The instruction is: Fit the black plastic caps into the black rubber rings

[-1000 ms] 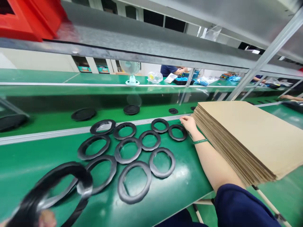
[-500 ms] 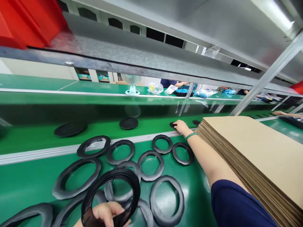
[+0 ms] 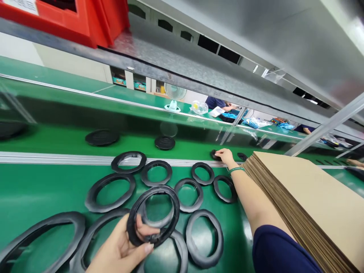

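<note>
In my left hand (image 3: 125, 242) I grip a black ring (image 3: 173, 220), tilted up above the bench, with fingers through its opening and the thumb on its lower edge. My right hand (image 3: 225, 156) reaches far forward to the green strip beyond the metal rail. Its fingers are closed on the edge of a small black round part (image 3: 215, 154); a green bangle circles the wrist. Below both hands, several black rings lie spread over the green bench, among them a grey-sheened ring (image 3: 190, 248) and a smaller ring (image 3: 202, 165).
A tall stack of cardboard sheets (image 3: 295, 182) stands beside my right arm. Black discs (image 3: 165, 142) lie along the green strip (image 3: 133, 142). Overhead runs a metal shelf (image 3: 182, 64) with a red bin (image 3: 93, 22). People work farther back, near a small fan (image 3: 174, 93).
My left hand has raised its ring and turned it, so more of the hand shows. My right hand stays at the small black part. The view has tilted and shifted.
</note>
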Action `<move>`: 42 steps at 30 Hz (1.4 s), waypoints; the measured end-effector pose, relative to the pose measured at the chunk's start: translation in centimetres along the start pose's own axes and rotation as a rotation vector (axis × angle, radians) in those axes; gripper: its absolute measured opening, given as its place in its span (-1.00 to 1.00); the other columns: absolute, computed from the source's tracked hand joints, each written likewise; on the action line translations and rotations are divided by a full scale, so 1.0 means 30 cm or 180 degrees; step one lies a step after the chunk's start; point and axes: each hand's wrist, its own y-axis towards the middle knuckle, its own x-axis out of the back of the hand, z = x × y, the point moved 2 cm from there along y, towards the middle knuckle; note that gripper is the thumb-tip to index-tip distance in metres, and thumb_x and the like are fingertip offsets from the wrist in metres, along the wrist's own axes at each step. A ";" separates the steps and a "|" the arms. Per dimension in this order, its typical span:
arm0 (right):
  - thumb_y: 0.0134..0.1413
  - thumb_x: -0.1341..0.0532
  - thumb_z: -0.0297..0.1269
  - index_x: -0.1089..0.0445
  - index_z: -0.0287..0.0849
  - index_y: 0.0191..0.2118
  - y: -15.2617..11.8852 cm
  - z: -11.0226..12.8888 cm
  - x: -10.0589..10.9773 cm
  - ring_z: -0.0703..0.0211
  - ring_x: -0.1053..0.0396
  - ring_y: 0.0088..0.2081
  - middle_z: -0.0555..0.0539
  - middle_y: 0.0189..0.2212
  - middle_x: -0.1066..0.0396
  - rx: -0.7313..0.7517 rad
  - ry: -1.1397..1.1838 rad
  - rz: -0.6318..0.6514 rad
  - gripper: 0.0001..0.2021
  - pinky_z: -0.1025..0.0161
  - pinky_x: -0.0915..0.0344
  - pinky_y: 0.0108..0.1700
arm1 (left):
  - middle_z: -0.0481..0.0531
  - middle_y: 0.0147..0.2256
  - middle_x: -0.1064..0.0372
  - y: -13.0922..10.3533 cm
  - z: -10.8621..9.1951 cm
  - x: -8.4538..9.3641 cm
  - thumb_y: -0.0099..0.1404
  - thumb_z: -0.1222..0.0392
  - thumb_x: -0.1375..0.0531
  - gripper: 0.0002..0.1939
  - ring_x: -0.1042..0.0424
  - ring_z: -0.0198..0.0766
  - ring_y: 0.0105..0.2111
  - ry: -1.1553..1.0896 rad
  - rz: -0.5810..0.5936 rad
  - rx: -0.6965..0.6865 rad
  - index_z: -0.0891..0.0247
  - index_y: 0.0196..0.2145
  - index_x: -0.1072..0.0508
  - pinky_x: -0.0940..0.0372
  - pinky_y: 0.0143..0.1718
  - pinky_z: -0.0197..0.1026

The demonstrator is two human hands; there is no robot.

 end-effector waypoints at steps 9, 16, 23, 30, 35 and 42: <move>-0.02 -0.44 -0.20 -0.59 -0.18 -0.27 -0.562 0.442 0.025 0.12 -0.46 -0.30 -0.06 -0.35 -0.52 0.0848 0.1871 0.0308 -0.80 0.21 -0.39 -0.21 | 0.14 -0.08 -0.55 -0.016 -0.030 0.005 0.16 0.09 -0.40 -0.51 -0.53 -0.08 -0.03 0.0582 0.0505 -0.0158 0.17 -0.13 -0.18 -0.40 0.08 0.01; 0.20 -0.35 -0.37 -0.59 -0.20 -0.27 -0.912 0.623 -0.063 0.19 -0.35 -0.39 -0.04 -0.45 -0.40 0.2353 0.1651 0.0678 -0.95 0.24 -0.30 -0.32 | 0.07 0.00 -0.49 -0.058 -0.041 -0.034 0.15 0.19 -0.41 -0.40 -0.52 -0.14 -0.02 0.0691 0.0440 -0.0183 0.16 0.05 -0.22 -0.48 -0.04 -0.16; 0.38 -0.16 -0.34 -0.52 -0.26 -0.20 -0.929 0.565 -0.152 0.16 -0.31 -0.36 -0.10 -0.39 -0.39 0.3373 0.0695 0.0261 -0.81 0.23 -0.31 -0.29 | -0.03 -0.03 -0.49 -0.062 -0.028 -0.040 0.17 0.21 -0.42 -0.45 -0.54 -0.23 -0.04 0.0781 0.0320 -0.0139 0.12 0.01 -0.25 -0.49 -0.06 -0.27; 0.39 -0.09 -0.38 -0.46 -0.24 -0.32 -0.944 0.564 -0.166 0.15 -0.22 -0.37 -0.08 -0.41 -0.30 0.3690 0.0245 0.0357 -0.74 0.22 -0.23 -0.32 | -0.08 -0.11 -0.50 -0.079 -0.046 -0.047 0.11 0.23 -0.45 -0.43 -0.56 -0.26 -0.17 0.1110 0.0093 -0.0194 0.11 -0.01 -0.27 -0.51 -0.20 -0.34; 0.36 -0.05 -0.45 -0.40 -0.21 -0.36 -0.955 0.560 -0.174 0.16 -0.15 -0.41 -0.04 -0.45 -0.20 0.3861 0.0110 0.0290 -0.73 0.22 -0.16 -0.38 | -0.08 -0.11 -0.49 -0.086 -0.056 -0.054 0.09 0.24 -0.45 -0.37 -0.56 -0.23 -0.19 0.1301 -0.0022 -0.0200 0.09 0.03 -0.24 -0.50 -0.25 -0.34; 0.36 -0.04 -0.47 -0.38 -0.21 -0.36 -0.957 0.553 -0.180 0.17 -0.16 -0.40 -0.05 -0.45 -0.23 0.3935 0.0168 0.0169 -0.74 0.23 -0.20 -0.38 | -0.09 -0.14 -0.47 -0.080 -0.060 -0.056 0.10 0.27 -0.44 -0.43 -0.55 -0.27 -0.19 0.1225 0.0069 -0.0188 0.13 -0.03 -0.25 -0.49 -0.24 -0.37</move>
